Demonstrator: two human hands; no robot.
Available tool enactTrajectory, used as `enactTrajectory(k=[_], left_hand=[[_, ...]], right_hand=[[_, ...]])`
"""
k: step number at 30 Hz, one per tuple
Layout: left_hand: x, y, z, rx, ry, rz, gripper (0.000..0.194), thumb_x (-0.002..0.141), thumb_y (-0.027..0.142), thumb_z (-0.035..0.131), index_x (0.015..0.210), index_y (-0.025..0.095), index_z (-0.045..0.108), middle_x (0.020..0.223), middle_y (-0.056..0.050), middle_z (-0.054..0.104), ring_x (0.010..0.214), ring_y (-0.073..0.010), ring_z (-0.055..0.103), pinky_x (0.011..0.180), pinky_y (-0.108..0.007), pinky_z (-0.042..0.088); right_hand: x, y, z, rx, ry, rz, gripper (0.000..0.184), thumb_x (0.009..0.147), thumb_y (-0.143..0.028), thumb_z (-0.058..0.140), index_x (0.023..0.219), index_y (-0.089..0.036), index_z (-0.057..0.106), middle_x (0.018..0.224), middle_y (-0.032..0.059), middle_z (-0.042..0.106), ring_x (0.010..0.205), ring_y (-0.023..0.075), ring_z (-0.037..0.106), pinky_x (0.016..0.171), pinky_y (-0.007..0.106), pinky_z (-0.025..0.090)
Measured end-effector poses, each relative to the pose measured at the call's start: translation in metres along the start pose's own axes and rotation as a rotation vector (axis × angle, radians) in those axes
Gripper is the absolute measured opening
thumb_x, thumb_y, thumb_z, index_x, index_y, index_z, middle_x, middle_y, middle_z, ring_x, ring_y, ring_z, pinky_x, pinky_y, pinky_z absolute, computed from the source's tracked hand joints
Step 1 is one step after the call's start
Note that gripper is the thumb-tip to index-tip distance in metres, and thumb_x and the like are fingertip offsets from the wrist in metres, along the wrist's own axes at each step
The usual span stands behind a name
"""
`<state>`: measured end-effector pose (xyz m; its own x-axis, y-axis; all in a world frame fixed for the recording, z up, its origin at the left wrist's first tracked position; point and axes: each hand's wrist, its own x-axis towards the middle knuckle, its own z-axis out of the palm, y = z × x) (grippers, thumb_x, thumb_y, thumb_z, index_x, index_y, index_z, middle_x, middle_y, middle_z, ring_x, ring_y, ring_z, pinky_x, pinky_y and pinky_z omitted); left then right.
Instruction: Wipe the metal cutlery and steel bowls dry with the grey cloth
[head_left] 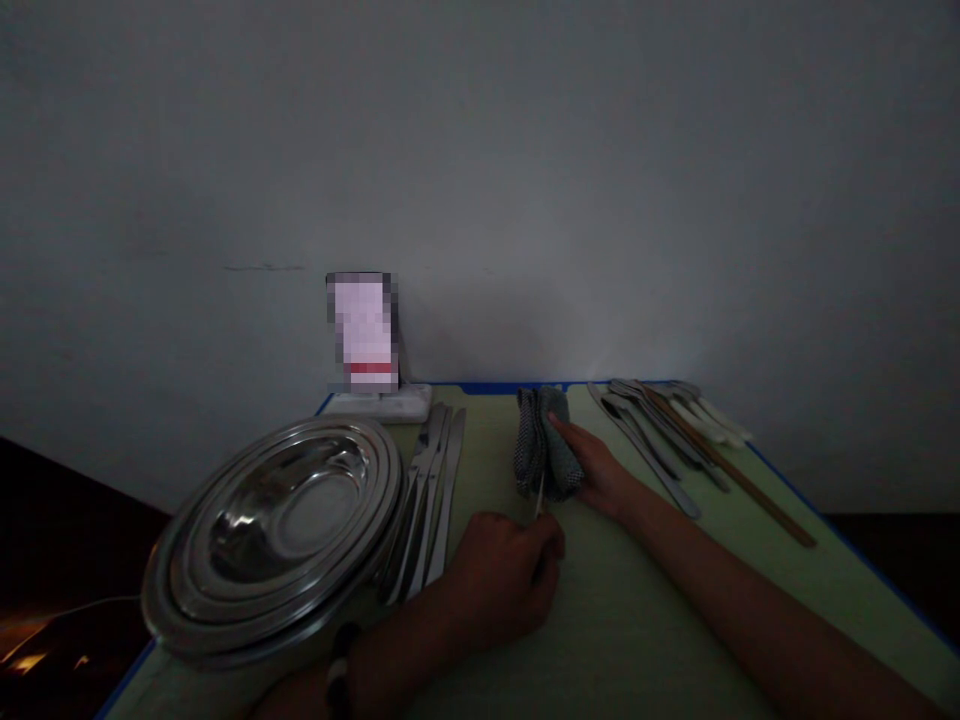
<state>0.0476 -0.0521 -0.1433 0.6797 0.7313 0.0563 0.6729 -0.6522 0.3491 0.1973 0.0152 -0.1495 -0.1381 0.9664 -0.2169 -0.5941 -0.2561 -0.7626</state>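
My left hand (504, 578) is closed in a pinch on the handle end of a thin metal utensil (539, 500), whose other end goes into a folded dark checked cloth (541, 442). My right hand (596, 465) grips that cloth from the right, thumb on top, pressing it around the utensil. Both rest on the pale green table (622, 620). Which kind of utensil it is stays hidden by the cloth.
A stack of steel plates (274, 530) sits at the left. Several metal knives (431, 490) lie beside it. Several spoons and wooden-handled utensils (675, 430) lie at the far right. A blurred upright card on a white stand (364, 335) is by the wall.
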Motion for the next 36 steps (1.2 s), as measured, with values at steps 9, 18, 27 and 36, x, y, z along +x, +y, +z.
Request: enactTrajectory(k=[9, 18, 27, 36], left_hand=[[0.003, -0.004, -0.001, -0.43, 0.118, -0.113, 0.022, 0.09, 0.022, 0.03, 0.1, 0.019, 0.05, 0.063, 0.001, 0.058, 0.057, -0.0134, 0.055, 0.058, -0.025, 0.04], [0.01, 0.001, -0.005, -1.079, 0.419, -0.235, 0.023, 0.091, 0.037, 0.036, 0.105, 0.019, 0.035, 0.06, 0.007, 0.044, 0.05, -0.0087, 0.04, 0.048, -0.02, 0.033], [0.007, 0.024, -0.098, -0.766, 0.236, -0.265, 0.036, 0.089, 0.044, 0.036, 0.078, 0.016, 0.057, 0.051, 0.007, 0.032, 0.046, -0.0083, 0.03, 0.043, -0.019, 0.024], [0.015, 0.003, -0.165, -0.293, 0.089, -0.171, 0.032, 0.082, 0.044, 0.043, 0.075, 0.018, 0.062, 0.062, 0.003, 0.052, 0.059, -0.0124, 0.047, 0.056, -0.021, 0.036]], right_hand=[[0.006, 0.0, -0.005, 0.098, -0.008, 0.031, 0.016, 0.074, -0.03, 0.064, 0.081, -0.016, 0.065, 0.073, 0.0025, 0.07, 0.083, 0.0177, 0.065, 0.079, 0.031, 0.05], [-0.009, -0.045, 0.035, 0.302, -0.011, -0.18, 0.009, 0.074, -0.022, 0.052, 0.075, -0.02, 0.062, 0.071, -0.0022, 0.069, 0.069, 0.0146, 0.063, 0.069, 0.029, 0.05], [-0.03, -0.107, 0.077, 0.435, -0.293, -0.455, 0.03, 0.087, -0.038, 0.04, 0.063, -0.021, 0.045, 0.047, -0.0075, 0.037, 0.04, 0.005, 0.037, 0.042, 0.017, 0.034], [-0.038, -0.111, 0.064, 0.515, -0.33, -0.476, 0.018, 0.079, -0.035, 0.046, 0.067, -0.022, 0.046, 0.065, -0.0034, 0.054, 0.065, 0.0085, 0.054, 0.069, 0.025, 0.047]])
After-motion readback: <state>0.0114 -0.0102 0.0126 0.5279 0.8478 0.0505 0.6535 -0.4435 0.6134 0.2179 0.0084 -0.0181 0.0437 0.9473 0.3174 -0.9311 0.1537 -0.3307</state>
